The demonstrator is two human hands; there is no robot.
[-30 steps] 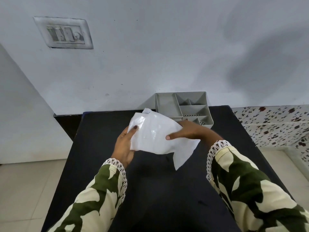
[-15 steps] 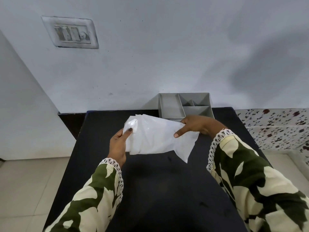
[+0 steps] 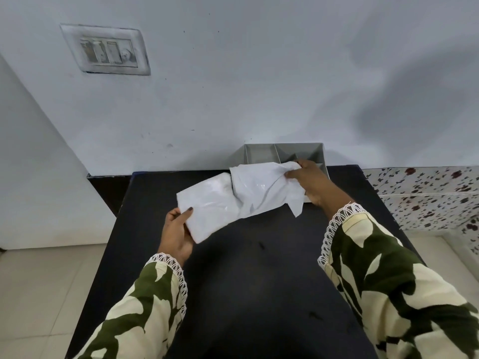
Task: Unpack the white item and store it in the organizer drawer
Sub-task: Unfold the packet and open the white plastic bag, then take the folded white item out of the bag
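Note:
Above the black table (image 3: 259, 281) I hold a white package with both hands. My left hand (image 3: 176, 231) grips the lower left corner of the smooth, glossy white item (image 3: 207, 208). My right hand (image 3: 311, 182) is closed on the far end of the crumpled white wrapper (image 3: 261, 187), which still covers the item's right part. The grey organizer drawer (image 3: 259, 154) with several compartments stands at the table's back edge against the wall, partly hidden behind the wrapper and my right hand.
A switch plate (image 3: 106, 51) is mounted on the pale wall above left. Light floor tiles (image 3: 39, 281) lie to the table's left, and a speckled tiled ledge (image 3: 427, 193) runs to its right.
My hands have drawn apart: the right hand pulled the wrapper up and to the right toward the organizer, while the left hand holds the item lower left. More of the glossy item shows.

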